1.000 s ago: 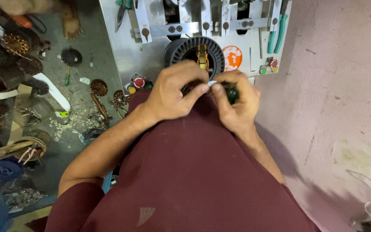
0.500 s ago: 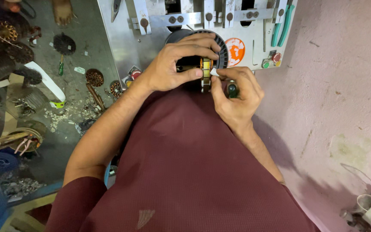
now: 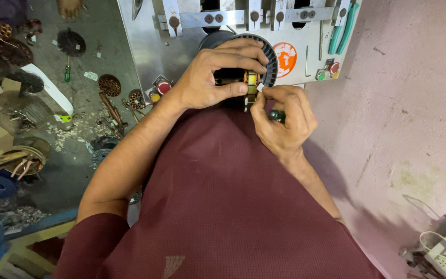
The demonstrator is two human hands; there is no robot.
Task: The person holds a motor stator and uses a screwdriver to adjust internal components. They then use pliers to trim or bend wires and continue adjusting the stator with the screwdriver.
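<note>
The left hand (image 3: 210,77) curls over the top of a black ribbed motor core (image 3: 264,54), fingers closed around its rim, thumb pressing near the copper windings (image 3: 250,82) in its opening. The core sits against the metal machine panel (image 3: 150,51), just above the person's lap. The right hand (image 3: 285,121) is closed too: thumb and forefinger pinch a small white slip (image 3: 260,88) at the edge of the windings, while the other fingers wrap a green-handled tool (image 3: 277,115).

The slip looks thin and lightly held; I judge it could buckle or slide out of the pinch if pushed at an angle. The tool's tip, so close to the copper, could scrape the wire if the hand turns. The core rests only under the left hand's grip, so a hard push might shift it.

The tool's working end is buried in the palm. How the core is mounted to the panel is hidden behind the hands. The slot that the slip meets is too small to make out. On the floor (image 3: 83,119) to the left lie coils and scraps, partly cut off.
</note>
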